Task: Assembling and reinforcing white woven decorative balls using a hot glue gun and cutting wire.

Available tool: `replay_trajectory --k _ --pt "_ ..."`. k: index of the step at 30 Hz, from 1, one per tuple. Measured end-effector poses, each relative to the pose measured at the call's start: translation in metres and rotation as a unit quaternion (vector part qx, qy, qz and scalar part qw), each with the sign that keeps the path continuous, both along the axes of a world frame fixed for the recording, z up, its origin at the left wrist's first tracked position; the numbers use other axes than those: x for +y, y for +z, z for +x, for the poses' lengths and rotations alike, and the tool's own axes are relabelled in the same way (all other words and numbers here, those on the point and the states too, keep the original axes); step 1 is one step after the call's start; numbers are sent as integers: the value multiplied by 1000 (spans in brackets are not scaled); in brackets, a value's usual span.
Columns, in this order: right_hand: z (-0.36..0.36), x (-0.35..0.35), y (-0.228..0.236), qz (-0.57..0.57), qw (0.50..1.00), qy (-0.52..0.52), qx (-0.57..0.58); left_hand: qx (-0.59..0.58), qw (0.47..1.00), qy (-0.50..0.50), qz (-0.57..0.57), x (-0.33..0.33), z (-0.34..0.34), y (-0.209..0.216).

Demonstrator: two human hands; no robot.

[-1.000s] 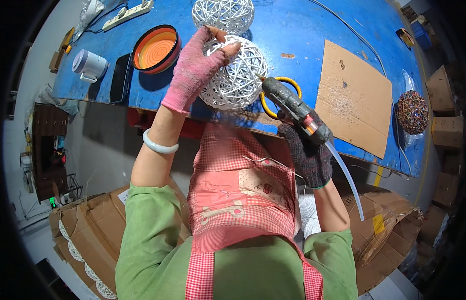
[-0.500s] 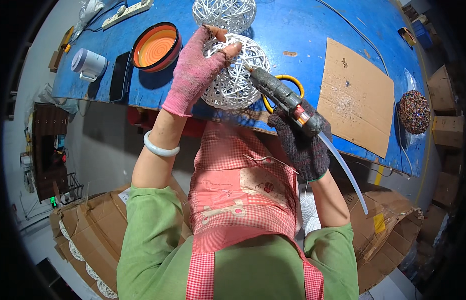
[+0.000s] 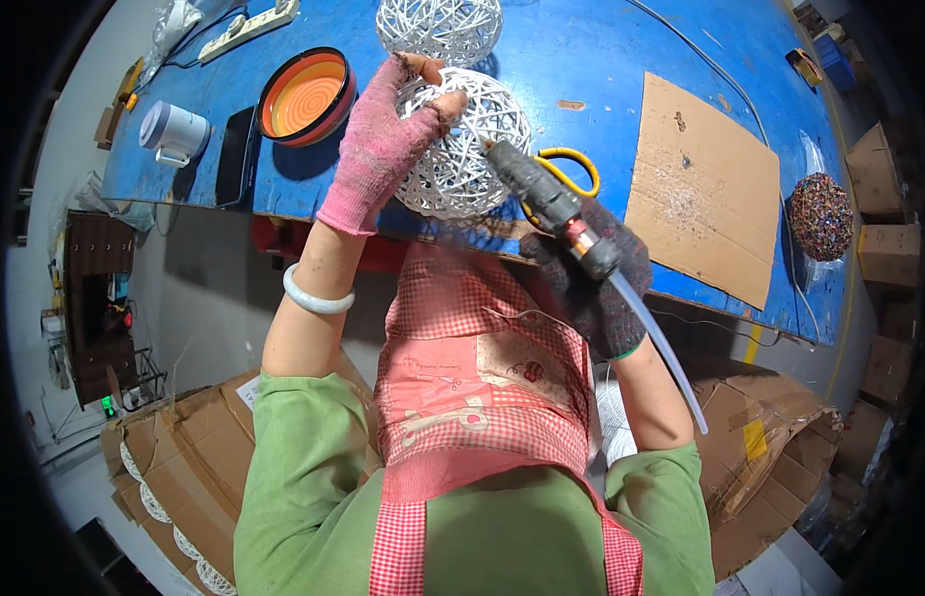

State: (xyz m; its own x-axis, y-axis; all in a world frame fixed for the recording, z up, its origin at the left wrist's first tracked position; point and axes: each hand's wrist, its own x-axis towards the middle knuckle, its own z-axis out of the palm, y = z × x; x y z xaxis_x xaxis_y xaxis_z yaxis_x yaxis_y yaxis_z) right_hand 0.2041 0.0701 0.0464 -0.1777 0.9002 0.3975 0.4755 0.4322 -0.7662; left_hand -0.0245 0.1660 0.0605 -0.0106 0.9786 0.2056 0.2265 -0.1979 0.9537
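Note:
My left hand (image 3: pixel 381 159), in a pink fingerless glove, grips a white woven ball (image 3: pixel 467 189) of thin strips at the table's near edge. Its thumb and fingers curl over the ball's upper left side. Wrapped round a dark, worn hot glue gun (image 3: pixel 547 199) is my right hand (image 3: pixel 612 308) in a dark knitted glove. The gun's nozzle points up and left at the ball's right side; whether it touches cannot be made out. A long translucent glue stick (image 3: pixel 666 356) trails from the gun's back end. Yellow-handled scissors (image 3: pixel 590 171) lie partly hidden behind the gun.
Another white ball (image 3: pixel 441 30) sits beyond the first. On the left are an orange bowl (image 3: pixel 333 124), a dark phone (image 3: pixel 238 157), a lidded mug (image 3: pixel 174 131) and a power strip (image 3: pixel 246 32). Rightward lie a cardboard sheet (image 3: pixel 716 228) and a multicoloured beaded ball (image 3: pixel 820 217).
The glue gun and my right hand have shifted slightly left, with the glue stick swinging along. My left hand and the ball have moved a little left too.

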Motion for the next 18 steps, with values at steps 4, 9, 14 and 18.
replay_trajectory --k 4,9,14,18 --pt "4 -5 10 -29 993 9 -114 -26 999 -32 -20 -4 -4 4" --pt "23 -21 -9 -259 938 54 224 -41 994 -97 26 -12 -21 0" --pt "24 -17 -21 -334 833 -8 442 -187 978 -93 5 -20 -31 -4" --pt "28 -19 -30 -368 819 -43 438 -133 989 -47 -38 -14 -46 -7"
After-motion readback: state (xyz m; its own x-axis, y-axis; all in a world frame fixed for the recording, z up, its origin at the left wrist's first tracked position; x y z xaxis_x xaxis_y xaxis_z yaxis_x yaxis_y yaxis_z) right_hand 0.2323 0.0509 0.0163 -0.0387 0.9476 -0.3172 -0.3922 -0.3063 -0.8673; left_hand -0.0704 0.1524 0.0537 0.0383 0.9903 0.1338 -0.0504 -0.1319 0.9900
